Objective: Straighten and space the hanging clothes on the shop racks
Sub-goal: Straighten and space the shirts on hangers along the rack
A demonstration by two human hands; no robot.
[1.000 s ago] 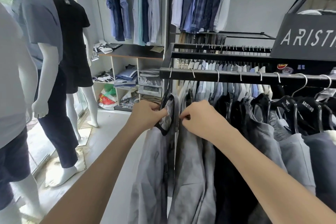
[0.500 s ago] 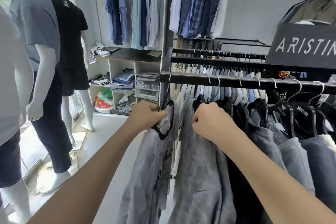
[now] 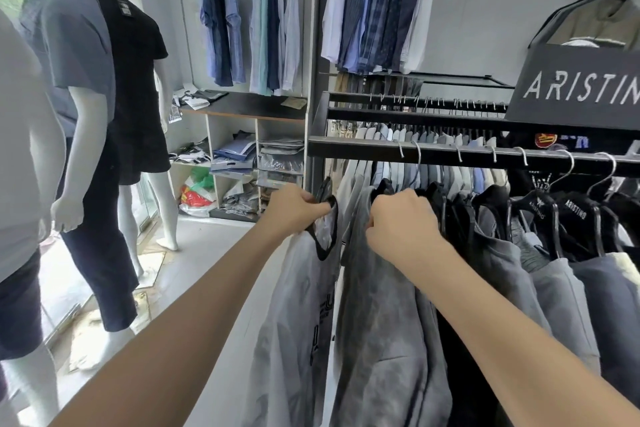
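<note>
At the left end of the black rail (image 3: 450,153), the left hand (image 3: 296,215) has its grip clamped on the black collar of a pale grey T-shirt (image 3: 298,329) below it. Just rightward under the rail, the right hand (image 3: 403,218) has its grip curled tight on the shoulder of the next grey shirt (image 3: 384,340). A narrow gap separates the two garments.

Pale grey wall (image 3: 485,3), light floor (image 3: 214,253), white shelf unit (image 3: 207,135), mannequins (image 3: 86,45) left, daylight.
</note>
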